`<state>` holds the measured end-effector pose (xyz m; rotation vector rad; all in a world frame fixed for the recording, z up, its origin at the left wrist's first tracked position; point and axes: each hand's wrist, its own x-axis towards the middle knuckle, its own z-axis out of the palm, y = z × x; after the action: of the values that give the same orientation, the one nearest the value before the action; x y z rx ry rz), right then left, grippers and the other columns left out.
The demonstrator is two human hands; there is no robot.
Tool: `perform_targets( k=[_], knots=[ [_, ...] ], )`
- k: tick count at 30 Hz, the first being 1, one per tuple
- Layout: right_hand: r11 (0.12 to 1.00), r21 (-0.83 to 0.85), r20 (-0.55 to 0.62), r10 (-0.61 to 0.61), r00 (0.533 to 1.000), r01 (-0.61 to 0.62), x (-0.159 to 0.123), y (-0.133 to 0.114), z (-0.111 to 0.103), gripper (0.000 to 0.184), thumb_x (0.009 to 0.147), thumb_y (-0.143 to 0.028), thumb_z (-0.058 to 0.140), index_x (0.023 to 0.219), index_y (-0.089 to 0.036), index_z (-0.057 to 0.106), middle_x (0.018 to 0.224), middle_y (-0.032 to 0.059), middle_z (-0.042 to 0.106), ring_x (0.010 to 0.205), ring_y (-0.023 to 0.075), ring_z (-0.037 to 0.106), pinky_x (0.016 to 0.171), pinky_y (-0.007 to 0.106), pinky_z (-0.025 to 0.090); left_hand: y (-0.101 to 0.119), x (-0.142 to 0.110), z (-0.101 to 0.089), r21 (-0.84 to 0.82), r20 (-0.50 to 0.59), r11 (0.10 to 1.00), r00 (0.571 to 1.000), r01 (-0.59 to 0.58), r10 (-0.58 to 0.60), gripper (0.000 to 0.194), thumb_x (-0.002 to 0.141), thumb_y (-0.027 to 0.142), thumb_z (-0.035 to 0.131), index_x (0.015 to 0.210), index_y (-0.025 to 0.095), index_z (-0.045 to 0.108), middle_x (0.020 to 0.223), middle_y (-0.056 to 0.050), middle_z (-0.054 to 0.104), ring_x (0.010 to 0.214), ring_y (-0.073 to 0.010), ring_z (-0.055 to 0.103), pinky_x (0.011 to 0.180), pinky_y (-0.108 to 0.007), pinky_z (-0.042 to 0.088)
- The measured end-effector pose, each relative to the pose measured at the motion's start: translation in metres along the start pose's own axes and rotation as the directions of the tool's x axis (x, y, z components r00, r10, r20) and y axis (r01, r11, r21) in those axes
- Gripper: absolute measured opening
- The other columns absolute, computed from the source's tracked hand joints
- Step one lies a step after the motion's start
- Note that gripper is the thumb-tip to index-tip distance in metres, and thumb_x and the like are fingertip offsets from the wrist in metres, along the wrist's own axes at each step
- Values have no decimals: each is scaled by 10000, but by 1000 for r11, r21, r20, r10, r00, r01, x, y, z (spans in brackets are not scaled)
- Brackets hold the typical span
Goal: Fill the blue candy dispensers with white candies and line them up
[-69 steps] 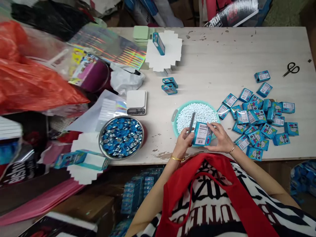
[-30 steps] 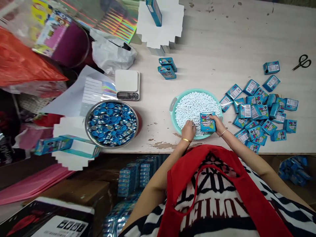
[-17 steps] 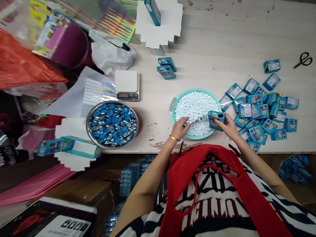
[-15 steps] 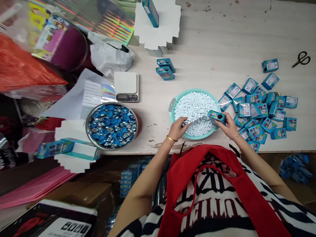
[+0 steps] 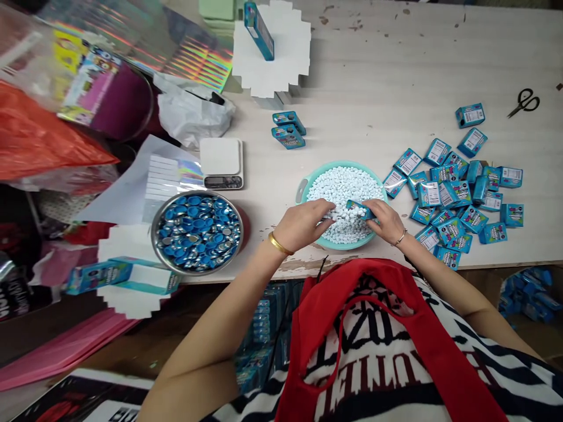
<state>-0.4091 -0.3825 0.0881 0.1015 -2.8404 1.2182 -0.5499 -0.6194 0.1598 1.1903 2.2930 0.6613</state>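
My right hand (image 5: 386, 221) grips a small blue candy box (image 5: 358, 208), laid on its side over the teal bowl (image 5: 308, 184) of small white candies (image 5: 345, 184). My left hand (image 5: 301, 224) is cupped and closed beside the box's open end, holding white candies against it. Both hands hover over the near half of the bowl.
A heap of several blue boxes (image 5: 457, 196) lies right of the bowl, black scissors (image 5: 523, 102) beyond it. Two more boxes (image 5: 288, 129) sit behind the bowl. To the left stand a metal bowl of blue caps (image 5: 197, 230), a small white scale (image 5: 220, 164) and cardboard stacks (image 5: 270, 50).
The left hand scooped candies from the bowl and came up to the box. The right hand tipped the box from upright onto its side and lowered it toward the candies.
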Motion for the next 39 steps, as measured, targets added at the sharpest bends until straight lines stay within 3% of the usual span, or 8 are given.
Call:
perform_targets(
  k=[7, 12, 17, 22, 25, 28, 33, 39],
  knots=[
    [997, -62, -16, -37, 999, 36, 1, -2, 6, 501, 872, -163, 522, 1366, -239, 520, 1282, 114, 639, 1216, 286, 580, 1053, 501, 496, 49, 9, -30, 306, 71, 951, 997, -45, 24, 152, 931, 193, 516, 1047, 201, 615, 842, -60, 632, 837, -251, 645, 733, -350, 500],
    [994, -75, -34, -79, 996, 76, 2, 2, 9, 467, 893, -183, 527, 1359, -213, 517, 1276, 129, 644, 1206, 291, 589, 1030, 500, 515, 73, 7, -44, 474, 150, 879, 989, -59, -15, 215, 960, 135, 415, 1018, 169, 620, 901, -94, 657, 867, -235, 644, 679, -311, 486],
    [999, -35, -114, -23, 993, 19, -4, 6, 3, 423, 922, -252, 548, 1344, -230, 537, 1266, 125, 650, 1203, 294, 602, 1039, 500, 517, 12, -16, -27, 446, 56, 884, 981, 140, -183, 259, 988, 332, 453, 1109, 190, 632, 1068, -99, 657, 988, -239, 643, 716, -313, 490],
    [997, 35, -251, 69, 966, -63, -11, 11, -13, 381, 934, -360, 595, 1290, -227, 571, 1221, 130, 661, 1152, 290, 629, 996, 484, 536, -61, -29, 53, 364, 87, 881, 930, 304, -357, 225, 971, 318, 478, 1055, 188, 641, 1070, -109, 652, 1007, -240, 632, 759, -321, 486],
    [996, 36, -300, 84, 950, -77, -12, 14, -18, 376, 926, -385, 619, 1259, -213, 589, 1181, 134, 672, 1109, 285, 645, 967, 469, 547, -64, -9, 107, 263, 36, 906, 935, 331, -352, 247, 993, 313, 446, 1102, 178, 622, 1113, -127, 643, 1055, -244, 616, 783, -323, 479],
    [994, 36, -318, 109, 942, -102, -12, 15, -18, 384, 918, -411, 633, 1244, -214, 597, 1165, 131, 680, 1093, 284, 653, 960, 465, 551, -56, 14, 140, 163, -13, 930, 943, 329, -332, 253, 994, 298, 447, 1146, 170, 602, 1165, -129, 634, 1083, -243, 607, 798, -324, 477],
    [993, 39, -321, 120, 939, -113, -15, 15, -15, 388, 911, -409, 642, 1244, -216, 598, 1168, 127, 680, 1099, 285, 655, 966, 468, 550, -64, 11, 143, -95, -87, 963, 961, 254, -262, 194, 955, 308, 525, 1087, 186, 598, 1074, -80, 648, 991, -196, 621, 828, -303, 485],
    [996, -10, -267, 86, 960, -92, -21, 17, -13, 378, 922, -334, 601, 1280, -214, 583, 1216, 136, 664, 1152, 296, 632, 990, 489, 543, -56, -14, 96, -209, -221, 977, 971, 44, -91, 233, 958, 401, 535, 1045, 192, 588, 934, -48, 624, 871, -166, 605, 794, -290, 491]
  ],
)
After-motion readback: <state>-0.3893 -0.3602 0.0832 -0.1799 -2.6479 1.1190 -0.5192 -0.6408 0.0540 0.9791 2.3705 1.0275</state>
